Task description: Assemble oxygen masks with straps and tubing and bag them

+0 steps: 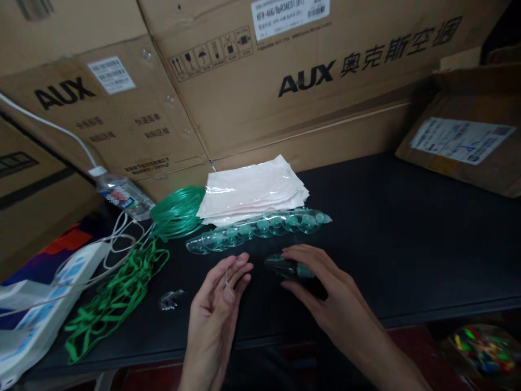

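Observation:
My left hand is raised over the black table with its fingers curled, and a thin, shiny strip shows between thumb and fingers. My right hand has its thumb and fingers around a clear green face mask low over the tabletop. The fingers partly cover this mask. Just behind both hands lies a row of nested clear green masks. Left of my left hand is a small heap of silvery strips. Farther left, green elastic straps lie in a tangle.
Behind the masks are a stack of white plastic bags and a coil of green tubing. A plastic bottle and white power strip occupy the left. Cardboard boxes wall the back; another box stands right.

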Action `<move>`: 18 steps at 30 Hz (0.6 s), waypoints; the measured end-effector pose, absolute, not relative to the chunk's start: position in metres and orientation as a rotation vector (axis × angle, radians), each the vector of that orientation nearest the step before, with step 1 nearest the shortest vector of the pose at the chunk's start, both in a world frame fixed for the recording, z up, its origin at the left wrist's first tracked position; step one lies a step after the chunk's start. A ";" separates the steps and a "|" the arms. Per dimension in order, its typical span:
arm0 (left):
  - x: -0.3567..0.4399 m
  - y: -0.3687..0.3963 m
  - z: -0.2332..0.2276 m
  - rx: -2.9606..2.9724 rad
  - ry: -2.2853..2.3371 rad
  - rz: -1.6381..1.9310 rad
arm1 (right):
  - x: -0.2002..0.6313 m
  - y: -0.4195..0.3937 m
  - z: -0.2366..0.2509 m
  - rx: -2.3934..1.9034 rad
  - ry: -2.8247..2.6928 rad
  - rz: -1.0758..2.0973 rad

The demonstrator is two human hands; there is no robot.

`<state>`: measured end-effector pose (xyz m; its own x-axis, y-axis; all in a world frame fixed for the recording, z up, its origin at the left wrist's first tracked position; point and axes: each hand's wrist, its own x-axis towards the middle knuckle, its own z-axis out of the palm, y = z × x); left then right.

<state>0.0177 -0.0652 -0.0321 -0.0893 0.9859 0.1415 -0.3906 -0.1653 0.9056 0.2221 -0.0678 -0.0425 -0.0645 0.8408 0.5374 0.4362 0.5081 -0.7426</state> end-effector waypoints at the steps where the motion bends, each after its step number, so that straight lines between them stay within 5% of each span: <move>1: 0.015 -0.064 -0.034 0.943 0.850 1.535 | 0.221 -0.067 -0.044 -1.095 -1.705 0.427; 12: 0.023 -0.071 -0.028 0.865 0.886 1.538 | 0.222 -0.081 -0.031 -0.972 -1.654 0.074; 18: 0.013 -0.092 -0.025 0.959 0.991 1.390 | 0.194 -0.091 -0.012 -0.771 -1.801 0.256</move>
<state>0.0134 -0.0915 -0.0254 -0.0469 0.9989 0.0100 -0.3160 -0.0243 0.9485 0.1939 -0.0910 -0.0115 -0.1815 0.6152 0.7672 0.3769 0.7641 -0.5236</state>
